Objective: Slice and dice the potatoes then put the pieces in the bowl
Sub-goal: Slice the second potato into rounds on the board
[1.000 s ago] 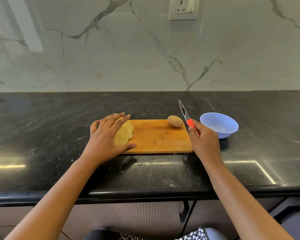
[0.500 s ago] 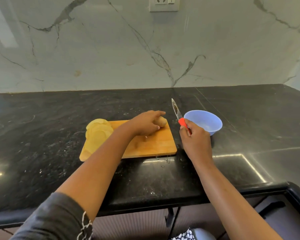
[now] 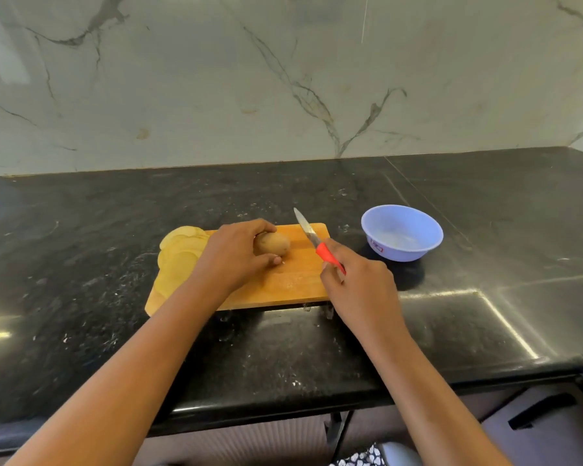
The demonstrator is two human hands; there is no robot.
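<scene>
A wooden cutting board (image 3: 283,284) lies on the black counter. My left hand (image 3: 236,257) grips a whole brown potato (image 3: 274,243) near the board's middle, fingers and thumb curled round it. Several pale potato slices (image 3: 177,260) are piled on the board's left end. My right hand (image 3: 357,287) holds a knife (image 3: 312,238) by its red handle, the blade pointing up and away over the board's right end, just right of the potato. A light blue bowl (image 3: 401,233) stands on the counter to the right of the board.
The black stone counter (image 3: 81,264) runs the width of the view, backed by a marble wall (image 3: 283,79). Its front edge lies close below my arms, with cabinet fronts and a dark handle (image 3: 539,410) underneath at the right.
My left hand left the slices, reached right to the whole potato and drew it toward the board's middle. My right hand, still holding the knife, moved in over the board's right end.
</scene>
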